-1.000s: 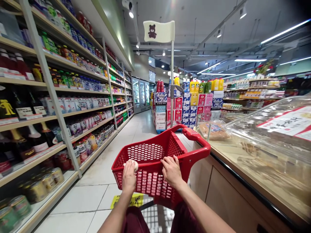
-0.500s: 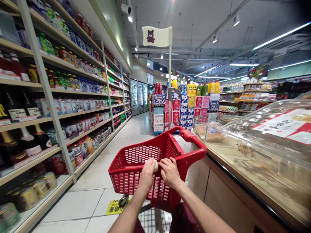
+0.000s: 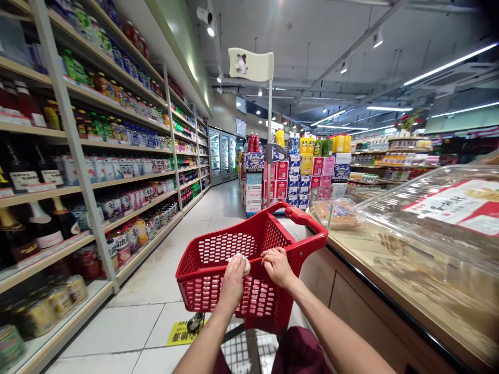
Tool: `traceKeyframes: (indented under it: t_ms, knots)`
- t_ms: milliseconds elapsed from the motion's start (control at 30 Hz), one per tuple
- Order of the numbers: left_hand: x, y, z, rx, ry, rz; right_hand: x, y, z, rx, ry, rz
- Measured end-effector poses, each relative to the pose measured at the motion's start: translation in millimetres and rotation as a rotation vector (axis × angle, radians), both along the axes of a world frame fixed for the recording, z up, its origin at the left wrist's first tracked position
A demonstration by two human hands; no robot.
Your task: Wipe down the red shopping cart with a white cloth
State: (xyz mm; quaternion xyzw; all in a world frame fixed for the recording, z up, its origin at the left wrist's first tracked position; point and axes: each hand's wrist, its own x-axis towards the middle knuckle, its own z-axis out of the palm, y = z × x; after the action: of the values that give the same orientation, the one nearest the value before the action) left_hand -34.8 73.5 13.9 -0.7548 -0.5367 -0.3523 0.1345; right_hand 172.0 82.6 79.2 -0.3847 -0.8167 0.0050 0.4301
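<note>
A red plastic shopping cart (image 3: 195, 287) with perforated sides stands in front of me, turned so its handle (image 3: 312, 228) is at the right. My left hand (image 3: 233, 283) is closed around a small white wad (image 3: 246, 267), perhaps cloth or tissue, at the basket's near rim. My right hand (image 3: 277, 267) grips that same rim a little to the right, fingers curled over the edge. A pole with a cream flag-shaped sign (image 3: 255, 66) rises at the cart's handle end.
Shelves (image 3: 128, 182) of drinks line the left. To the right runs a counter (image 3: 358, 259) with clear plastic food boxes (image 3: 440, 218). Stacked drink cartons (image 3: 280, 182) stand ahead. A yellow floor sticker (image 3: 179, 333) lies beneath the cart wheel.
My hands have moved apart: the left slid slightly left with the white wad, and the right shifted a little right along the rim. The cart has shifted slightly in view.
</note>
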Motion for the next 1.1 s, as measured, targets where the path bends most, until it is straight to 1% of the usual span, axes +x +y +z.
traceKeyframes:
  t_ms: [67, 133, 167, 200, 233, 267, 333, 367, 400, 433, 467, 567, 600, 633, 667, 700, 733, 800, 833, 867, 900, 967, 1033, 1067, 1100]
  knots:
    - [-20.0, -5.4, -1.6, -0.007, -0.031, 0.071, 4.5, 2.4, 2.2, -0.018, -0.007, 0.002]
    - [-49.8, -14.0, -4.9, 0.009, -0.09, 0.222, 7.9, 3.7, 3.5, -0.024, -0.009, -0.006]
    - [-59.8, -17.8, -6.1, 0.015, -0.109, 0.274, 8.8, 4.0, 3.8, -0.026, -0.013, -0.018]
    - [-63.0, -20.2, -6.8, 0.014, -0.117, 0.295, 9.2, 3.9, 3.9, -0.027, -0.02, -0.033]
    - [-58.8, -21.1, -7.0, 0.009, -0.112, 0.28, 9.0, 3.6, 4.0, -0.027, -0.028, -0.051]
    - [-48.6, -20.5, -6.6, 0.002, -0.096, 0.237, 8.6, 3.1, 3.9, -0.025, -0.037, -0.067]
    - [-21.7, -16.8, -4.6, -0.001, -0.035, 0.096, 7.4, 1.4, 3.6, -0.018, -0.045, -0.079]
    - [-12.4, -15.3, -3.6, 0.001, -0.01, 0.051, 7.0, 0.5, 3.4, -0.013, -0.043, -0.076]
    - [-9.9, -14.9, -2.8, 0.0, 0.002, 0.037, 6.7, -0.4, 3.1, -0.008, -0.039, -0.069]
    - [-15.5, -16.1, -2.7, -0.004, -0.003, 0.056, 6.6, -1.2, 2.8, -0.004, -0.034, -0.062]
    - [-28.4, -18.8, -3.2, -0.01, -0.026, 0.11, 6.5, -1.8, 2.4, 0.0, -0.031, -0.057]
    - [-82.9, -31.2, -5.6, -0.009, -0.157, 0.331, 5.4, -2.9, 1.6, 0.007, -0.022, -0.065]
    - [-94.2, -34.4, -5.9, -0.011, -0.195, 0.385, 4.7, -3.1, 1.4, 0.007, -0.016, -0.068]
    - [-97.3, -36.0, -5.8, -0.013, -0.211, 0.401, 3.9, -3.3, 1.4, 0.005, -0.008, -0.067]
    - [-92.1, -35.7, -5.4, -0.018, -0.205, 0.381, 3.2, -3.5, 1.4, 0.002, 0.001, -0.064]
    - [-79.9, -33.5, -4.6, -0.025, -0.183, 0.332, 2.7, -3.7, 1.5, -0.001, 0.01, -0.06]
    - [-63.6, -30.1, -3.4, -0.034, -0.133, 0.237, 2.7, -3.9, 1.6, -0.005, 0.017, -0.055]
    - [-33.6, -23.0, -0.6, -0.044, -0.08, 0.121, 3.9, -4.2, 2.0, -0.012, 0.019, -0.048]
    - [-26.7, -21.2, 0.3, -0.045, -0.067, 0.09, 5.1, -4.3, 2.2, -0.015, 0.017, -0.045]
    - [-27.6, -21.4, 0.2, -0.044, -0.065, 0.083, 6.4, -4.3, 2.4, -0.017, 0.014, -0.04]
    - [-36.4, -23.5, -0.8, -0.042, -0.069, 0.091, 7.7, -4.2, 2.6, -0.017, 0.012, -0.034]
    - [-68.9, -31.7, -5.3, -0.027, -0.097, 0.157, 9.7, -4.1, 2.8, -0.016, 0.009, -0.029]
    - [-99.4, -39.5, -10.1, 0.022, -0.16, 0.286, 10.2, -3.9, 2.9, -0.011, 0.01, -0.04]
    - [-105.9, -41.5, -11.7, 0.04, -0.18, 0.327, 10.1, -3.8, 3.0, -0.01, 0.008, -0.047]
    - [-104.4, -41.6, -12.4, 0.052, -0.19, 0.344, 10.0, -3.6, 3.1, -0.01, 0.005, -0.054]
